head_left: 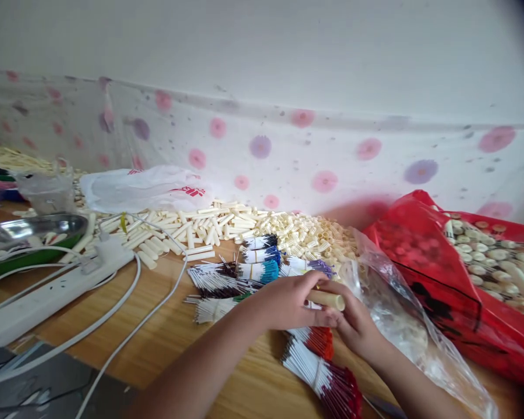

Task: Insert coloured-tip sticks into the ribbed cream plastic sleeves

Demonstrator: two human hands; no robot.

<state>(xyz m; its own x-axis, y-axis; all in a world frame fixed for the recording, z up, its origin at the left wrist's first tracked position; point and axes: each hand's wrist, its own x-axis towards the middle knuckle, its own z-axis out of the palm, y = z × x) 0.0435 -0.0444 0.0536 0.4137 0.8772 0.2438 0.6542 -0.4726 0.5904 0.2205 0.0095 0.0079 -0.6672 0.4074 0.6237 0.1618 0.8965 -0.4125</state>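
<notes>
A cream-coloured hollow tube (327, 299) lies between my two hands, its open end facing right. My left hand (288, 302) is closed round the tube's left part. My right hand (353, 320) meets it from the right, fingers bent behind the tube and touching it near the open end. Beneath and around the hands are bundles of thin white sticks with coloured tips: a teal-tipped bundle (257, 271) behind my left hand, an orange-tipped one (317, 340) just below, and a dark red-tipped one (323, 375) nearer the front edge.
Many cream tubes (209, 224) are heaped along the wall. A red bag (445, 314) of small pieces and a clear plastic bag (402, 308) lie at the right. On the left are a power strip (48, 297), white cables, a metal bowl (65, 224) and a white bag (144, 189).
</notes>
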